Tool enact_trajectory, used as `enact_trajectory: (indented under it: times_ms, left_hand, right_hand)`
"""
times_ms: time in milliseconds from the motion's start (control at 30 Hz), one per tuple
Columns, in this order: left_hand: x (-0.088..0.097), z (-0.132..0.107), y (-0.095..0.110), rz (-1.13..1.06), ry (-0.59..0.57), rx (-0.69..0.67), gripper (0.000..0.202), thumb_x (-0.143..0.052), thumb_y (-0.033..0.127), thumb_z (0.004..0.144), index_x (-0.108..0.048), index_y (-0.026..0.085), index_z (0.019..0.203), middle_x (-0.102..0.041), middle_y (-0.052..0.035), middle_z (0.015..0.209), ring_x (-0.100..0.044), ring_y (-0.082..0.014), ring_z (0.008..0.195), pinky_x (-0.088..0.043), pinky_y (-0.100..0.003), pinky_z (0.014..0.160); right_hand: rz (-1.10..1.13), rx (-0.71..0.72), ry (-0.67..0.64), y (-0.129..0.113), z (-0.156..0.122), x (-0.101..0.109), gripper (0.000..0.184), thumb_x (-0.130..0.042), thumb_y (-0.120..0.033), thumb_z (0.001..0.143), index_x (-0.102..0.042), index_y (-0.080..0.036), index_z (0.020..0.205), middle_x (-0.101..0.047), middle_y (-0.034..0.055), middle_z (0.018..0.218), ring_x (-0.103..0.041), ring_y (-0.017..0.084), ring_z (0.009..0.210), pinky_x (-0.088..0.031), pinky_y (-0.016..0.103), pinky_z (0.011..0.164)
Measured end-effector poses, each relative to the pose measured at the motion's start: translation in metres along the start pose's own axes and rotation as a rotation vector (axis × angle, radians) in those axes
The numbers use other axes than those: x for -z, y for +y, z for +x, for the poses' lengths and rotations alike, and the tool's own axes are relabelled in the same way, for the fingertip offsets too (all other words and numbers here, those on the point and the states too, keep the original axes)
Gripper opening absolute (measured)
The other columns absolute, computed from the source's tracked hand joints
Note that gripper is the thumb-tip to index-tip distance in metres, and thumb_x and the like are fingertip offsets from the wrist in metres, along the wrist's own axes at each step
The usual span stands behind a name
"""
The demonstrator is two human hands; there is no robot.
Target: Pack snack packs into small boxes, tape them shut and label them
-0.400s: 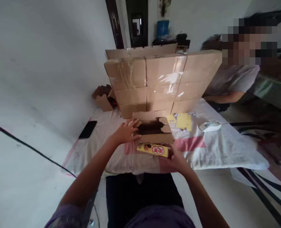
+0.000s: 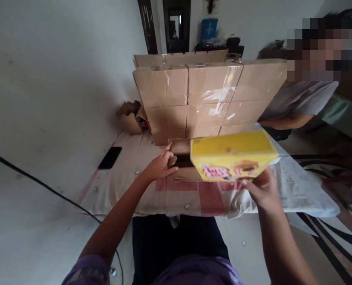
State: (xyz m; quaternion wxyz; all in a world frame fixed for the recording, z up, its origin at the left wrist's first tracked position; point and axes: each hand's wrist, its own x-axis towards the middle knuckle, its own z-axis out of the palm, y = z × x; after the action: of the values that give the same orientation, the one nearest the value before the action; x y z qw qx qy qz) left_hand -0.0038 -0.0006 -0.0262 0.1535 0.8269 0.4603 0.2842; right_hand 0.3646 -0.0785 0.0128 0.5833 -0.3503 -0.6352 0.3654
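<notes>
My right hand (image 2: 263, 190) grips a yellow product box (image 2: 232, 155) with red print, held up in the air over the low table. My left hand (image 2: 159, 166) rests on the left flap of a small open cardboard carton (image 2: 183, 160), fingers curled on its edge. The yellow box hangs just right of and above the carton's opening and hides its right side.
A wall of taped cardboard cartons (image 2: 207, 95) stands behind the open one. The table is covered by a white and pink plastic sheet (image 2: 152, 194). A black phone (image 2: 110, 157) lies at the left. Another person (image 2: 307, 95) sits at the right. An opened carton (image 2: 131, 116) is on the floor.
My right hand has lifted the yellow box from in front of the carton up and to the right. My left hand stays on the carton's flap.
</notes>
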Motion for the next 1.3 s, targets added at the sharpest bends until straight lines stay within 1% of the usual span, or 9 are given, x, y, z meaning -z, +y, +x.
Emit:
enact_trajectory:
  times_ms: [100, 267, 433, 567, 667, 767, 900, 1067, 1300]
  left_hand:
    - [-0.014, -0.007, -0.01, -0.17, 0.17, 0.053, 0.032, -0.062, 0.045, 0.089, -0.047, 0.023, 0.107, -0.053, -0.0176, 0.145, -0.061, -0.0271, 0.125, -0.051, -0.042, 0.098]
    - [-0.038, -0.015, -0.018, -0.323, 0.437, 0.123, 0.021, -0.057, 0.031, 0.089, -0.04, 0.025, 0.101, -0.05, -0.0178, 0.148, -0.051, -0.0269, 0.139, -0.04, -0.052, 0.114]
    - [-0.048, -0.02, -0.017, -0.358, 0.491, 0.159, 0.022, -0.056, 0.027, 0.088, -0.039, 0.026, 0.101, -0.05, -0.0165, 0.148, -0.045, -0.0267, 0.145, -0.038, -0.051, 0.116]
    - [-0.049, -0.021, -0.014, -0.384, 0.475, 0.173, 0.022, -0.057, 0.027, 0.089, -0.04, 0.026, 0.102, -0.046, -0.0147, 0.153, -0.056, -0.0238, 0.13, -0.042, -0.049, 0.111]
    - [-0.048, -0.022, -0.01, -0.407, 0.467, 0.156, 0.021, -0.057, 0.03, 0.091, -0.041, 0.026, 0.105, -0.046, -0.0142, 0.153, -0.061, -0.0218, 0.121, -0.045, -0.047, 0.107]
    - [-0.048, -0.025, -0.008, -0.438, 0.437, 0.103, 0.035, -0.059, 0.035, 0.094, -0.042, 0.026, 0.123, -0.045, -0.0145, 0.154, -0.05, -0.0251, 0.138, -0.039, -0.048, 0.114]
    - [-0.049, -0.031, -0.007, -0.424, 0.313, 0.108, 0.06, -0.06, 0.036, 0.094, -0.035, 0.026, 0.148, -0.043, -0.0145, 0.155, -0.044, -0.0281, 0.142, -0.042, -0.046, 0.11]
    - [-0.045, -0.032, -0.004, -0.336, 0.268, 0.102, 0.058, -0.058, 0.03, 0.093, -0.039, 0.026, 0.148, -0.048, -0.0135, 0.152, -0.046, -0.029, 0.137, -0.046, -0.043, 0.1]
    - [-0.045, -0.027, 0.003, -0.264, 0.251, 0.106, 0.056, -0.054, 0.027, 0.092, -0.043, 0.024, 0.147, -0.051, -0.0137, 0.148, -0.047, -0.0293, 0.136, -0.046, -0.044, 0.102]
  right_hand:
    - [-0.147, -0.034, -0.14, 0.008, 0.048, -0.015, 0.049, -0.079, -0.036, 0.084, -0.053, -0.029, 0.124, -0.067, 0.0075, 0.122, -0.072, 0.025, 0.102, -0.061, 0.039, 0.083]
    - [-0.801, 0.014, -0.51, 0.016, 0.089, -0.043, 0.035, -0.068, -0.031, 0.087, -0.055, -0.02, 0.117, -0.071, 0.0091, 0.102, -0.068, 0.027, 0.089, -0.052, 0.037, 0.077]
    - [-1.206, 0.04, -0.737, 0.014, 0.093, -0.06, 0.024, -0.063, -0.028, 0.088, -0.062, -0.016, 0.108, -0.072, 0.0181, 0.11, -0.066, 0.033, 0.101, -0.047, 0.038, 0.08]
    - [-1.37, -0.052, -0.795, 0.02, 0.094, -0.068, 0.031, -0.063, -0.023, 0.085, -0.067, -0.013, 0.115, -0.073, 0.0209, 0.109, -0.062, 0.038, 0.112, -0.047, 0.04, 0.08]
    - [-1.301, -0.033, -0.851, 0.024, 0.095, -0.066, 0.043, -0.063, -0.023, 0.087, -0.067, -0.013, 0.128, -0.074, 0.0192, 0.112, -0.058, 0.039, 0.116, -0.047, 0.043, 0.088]
    - [-1.105, 0.069, -0.823, 0.025, 0.097, -0.054, 0.048, -0.055, -0.025, 0.094, -0.062, -0.018, 0.14, -0.072, 0.0132, 0.128, -0.056, 0.034, 0.12, -0.044, 0.043, 0.099]
    - [-1.099, 0.063, -0.765, 0.026, 0.102, -0.034, 0.044, -0.046, -0.017, 0.094, -0.072, -0.022, 0.13, -0.076, 0.0089, 0.121, -0.051, 0.034, 0.114, -0.038, 0.048, 0.103]
    - [-1.055, 0.089, -0.89, 0.034, 0.109, -0.024, 0.049, -0.046, -0.016, 0.093, -0.07, -0.025, 0.135, -0.076, 0.0117, 0.115, -0.05, 0.034, 0.107, -0.036, 0.053, 0.101]
    - [-0.783, -0.081, -1.014, 0.035, 0.111, -0.012, 0.048, -0.044, -0.021, 0.097, -0.068, -0.04, 0.135, -0.076, 0.0027, 0.115, -0.059, 0.026, 0.098, -0.045, 0.047, 0.095]
